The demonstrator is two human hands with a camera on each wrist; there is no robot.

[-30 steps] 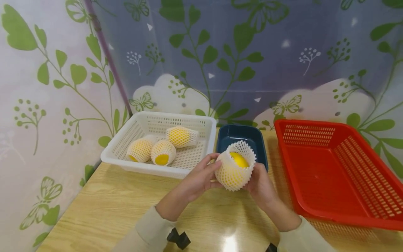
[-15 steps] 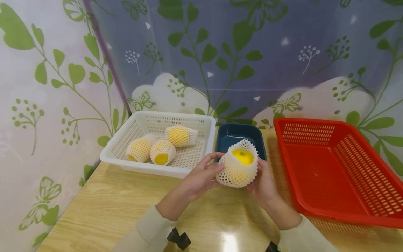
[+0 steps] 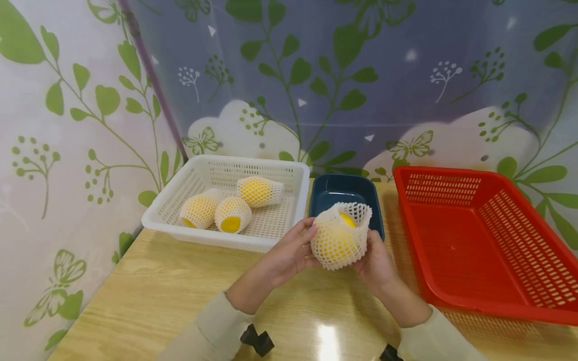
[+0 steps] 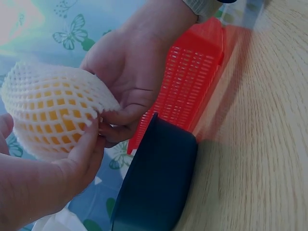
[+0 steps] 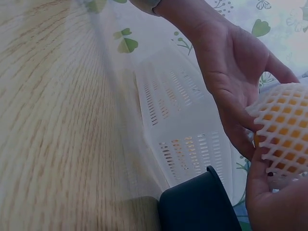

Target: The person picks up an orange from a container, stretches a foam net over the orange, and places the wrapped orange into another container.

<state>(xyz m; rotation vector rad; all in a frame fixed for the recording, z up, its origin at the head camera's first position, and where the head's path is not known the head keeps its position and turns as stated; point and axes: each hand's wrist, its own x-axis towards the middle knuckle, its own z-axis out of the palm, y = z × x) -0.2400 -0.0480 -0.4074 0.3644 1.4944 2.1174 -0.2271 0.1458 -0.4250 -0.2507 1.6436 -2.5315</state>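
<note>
A yellow fruit [image 3: 336,243] in a white foam net sleeve is held up between both hands, in front of the dark blue tub [image 3: 331,188]. My left hand [image 3: 285,258] grips it from the left, thumb on the net. From the right and below, my right hand [image 3: 378,265] holds it with curled fingers. The sleeve's loose mouth stands up at the upper right, a bit of bare yellow peel showing inside. In the left wrist view, fingertips of both hands meet at the lower edge of the net [image 4: 53,110]. The right wrist view cuts the fruit off at its edge.
Left of the tub stands a white slatted basket [image 3: 226,240] with three netted yellow fruits [image 3: 255,193] inside. A large red basket [image 3: 456,250] is on the right. Behind the wooden table [image 3: 180,281] hangs a patterned cloth [image 3: 271,60].
The fruit has been turned in the hands: its bare top with the stem end faced up half a second ago, and now the net covers most of it. The baskets stay put.
</note>
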